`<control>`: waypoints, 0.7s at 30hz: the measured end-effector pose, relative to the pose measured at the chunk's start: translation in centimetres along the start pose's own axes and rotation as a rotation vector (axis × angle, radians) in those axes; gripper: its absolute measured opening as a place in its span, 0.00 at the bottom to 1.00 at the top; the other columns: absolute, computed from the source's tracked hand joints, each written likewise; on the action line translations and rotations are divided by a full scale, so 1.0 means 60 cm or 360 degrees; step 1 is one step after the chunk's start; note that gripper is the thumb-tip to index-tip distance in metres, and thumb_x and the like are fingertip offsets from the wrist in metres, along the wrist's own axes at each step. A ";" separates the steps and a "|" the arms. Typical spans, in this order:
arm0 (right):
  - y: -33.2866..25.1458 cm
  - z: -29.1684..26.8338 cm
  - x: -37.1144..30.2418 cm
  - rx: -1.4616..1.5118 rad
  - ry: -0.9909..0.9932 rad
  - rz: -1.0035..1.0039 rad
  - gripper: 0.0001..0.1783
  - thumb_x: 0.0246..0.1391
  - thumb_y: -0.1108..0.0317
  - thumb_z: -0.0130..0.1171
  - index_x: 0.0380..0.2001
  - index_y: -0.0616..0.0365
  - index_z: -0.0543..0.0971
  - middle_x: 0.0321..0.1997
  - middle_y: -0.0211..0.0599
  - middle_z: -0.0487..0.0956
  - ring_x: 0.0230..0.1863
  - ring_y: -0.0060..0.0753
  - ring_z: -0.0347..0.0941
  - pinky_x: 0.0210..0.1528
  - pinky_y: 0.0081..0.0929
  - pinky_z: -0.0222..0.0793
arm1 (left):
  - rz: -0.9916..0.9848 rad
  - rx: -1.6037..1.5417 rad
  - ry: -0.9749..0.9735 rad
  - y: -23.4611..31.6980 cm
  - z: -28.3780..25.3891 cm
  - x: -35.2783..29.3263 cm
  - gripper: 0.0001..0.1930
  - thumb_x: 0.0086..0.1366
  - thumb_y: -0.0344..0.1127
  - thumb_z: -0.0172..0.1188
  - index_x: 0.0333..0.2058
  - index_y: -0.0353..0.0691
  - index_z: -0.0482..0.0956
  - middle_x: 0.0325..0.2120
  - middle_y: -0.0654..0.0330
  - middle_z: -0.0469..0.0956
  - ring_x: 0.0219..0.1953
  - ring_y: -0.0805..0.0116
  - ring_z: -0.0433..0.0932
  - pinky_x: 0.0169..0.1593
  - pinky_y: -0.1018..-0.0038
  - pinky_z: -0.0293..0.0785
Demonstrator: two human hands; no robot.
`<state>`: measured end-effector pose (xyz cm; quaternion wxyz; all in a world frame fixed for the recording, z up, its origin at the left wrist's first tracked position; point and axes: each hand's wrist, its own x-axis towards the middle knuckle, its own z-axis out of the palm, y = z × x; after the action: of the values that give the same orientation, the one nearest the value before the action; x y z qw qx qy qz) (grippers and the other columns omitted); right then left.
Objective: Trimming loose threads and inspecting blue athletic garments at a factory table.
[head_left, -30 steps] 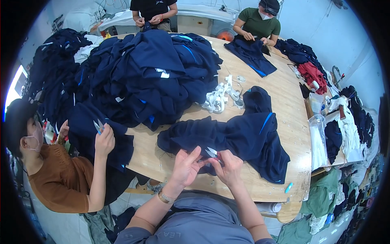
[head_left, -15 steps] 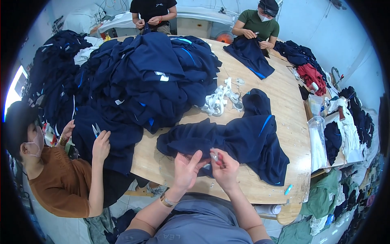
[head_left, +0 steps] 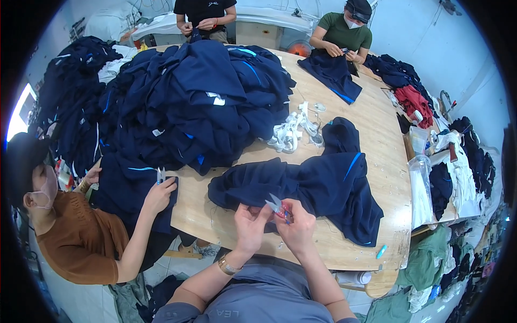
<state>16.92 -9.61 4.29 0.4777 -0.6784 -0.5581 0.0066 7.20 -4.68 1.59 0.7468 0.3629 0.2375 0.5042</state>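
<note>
1. I see the bench (head_left: 390, 177) spread wide through the head camera, pale wood with a curved edge bending along the near side.
2. The pile (head_left: 194, 102), a great mound of navy cloth with blue and white bits showing, covers the far left of it.
3. Three workers sit or stand around: one in brown (head_left: 81, 237) at my left, holding snips over navy cloth; one in black (head_left: 204, 8) at the far side; one in green (head_left: 344, 40) at far right, also handling navy cloth.
4. The garment (head_left: 323, 175), navy with a blue stripe, lies rumpled on the bench just beyond my hands.
5. White strips (head_left: 288, 134) lie tangled between pile and garment.
6. My left hand (head_left: 250, 226) has its fingers bent by the garment's near edge; I cannot tell whether it grips anything. My right hand (head_left: 296, 223), close beside it, is clamped on the snips.
7. The snips (head_left: 276, 205), red-handled, point up and leftward, blades parted.
8. A turquoise tool (head_left: 381, 252) lies near the bench's right edge.
</note>
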 end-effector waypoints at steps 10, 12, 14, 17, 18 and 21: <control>0.026 0.004 -0.022 0.1224 0.0190 0.0785 0.02 0.51 0.78 0.54 0.27 0.61 0.73 0.16 0.12 0.62 0.15 0.01 0.50 0.17 0.07 0.41 | -0.0358 -0.0376 0.0080 0.033 0.015 0.014 0.08 0.64 0.28 0.51 0.42 0.40 0.67 0.34 0.63 0.74 0.33 0.74 0.76 0.42 0.67 0.79; 0.034 0.002 -0.023 0.1174 0.0165 0.0742 0.01 0.51 0.77 0.55 0.28 0.61 0.73 0.16 0.13 0.63 0.15 0.01 0.50 0.17 0.07 0.42 | -0.0353 -0.0356 0.0076 0.032 0.011 0.015 0.08 0.64 0.28 0.51 0.41 0.40 0.67 0.34 0.63 0.74 0.33 0.74 0.76 0.42 0.66 0.79; 0.035 0.000 -0.023 0.1126 0.0137 0.0703 0.01 0.51 0.77 0.56 0.28 0.62 0.74 0.17 0.13 0.65 0.16 0.01 0.51 0.16 0.07 0.43 | -0.0327 -0.0335 0.0065 0.028 0.010 0.014 0.09 0.63 0.27 0.51 0.42 0.39 0.67 0.35 0.62 0.74 0.35 0.72 0.77 0.42 0.65 0.79; 0.029 0.005 -0.018 0.0777 0.0105 0.0526 0.04 0.47 0.77 0.59 0.29 0.63 0.75 0.17 0.20 0.69 0.15 0.06 0.57 0.16 0.09 0.50 | -0.0181 -0.0232 0.0020 0.019 0.014 0.010 0.11 0.62 0.25 0.52 0.44 0.37 0.66 0.37 0.60 0.75 0.36 0.72 0.77 0.43 0.66 0.79; 0.028 0.009 -0.019 0.0671 0.0108 0.0395 0.05 0.48 0.77 0.58 0.31 0.64 0.75 0.20 0.21 0.71 0.19 0.06 0.61 0.19 0.08 0.54 | -0.0113 -0.0164 0.0034 0.015 0.016 0.008 0.11 0.62 0.27 0.53 0.43 0.36 0.66 0.35 0.58 0.76 0.36 0.72 0.77 0.41 0.70 0.80; 0.014 0.001 -0.008 0.0388 0.0066 0.0227 0.10 0.44 0.78 0.60 0.33 0.64 0.76 0.23 0.28 0.76 0.22 0.14 0.70 0.23 0.12 0.64 | 0.0013 0.0112 0.0021 0.002 0.004 0.002 0.11 0.62 0.26 0.54 0.43 0.36 0.66 0.34 0.59 0.76 0.35 0.72 0.77 0.40 0.72 0.79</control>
<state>17.34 -9.88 3.42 0.5663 -0.6534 -0.4935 0.0943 7.35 -4.63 1.83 0.7298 0.3867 0.2584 0.5010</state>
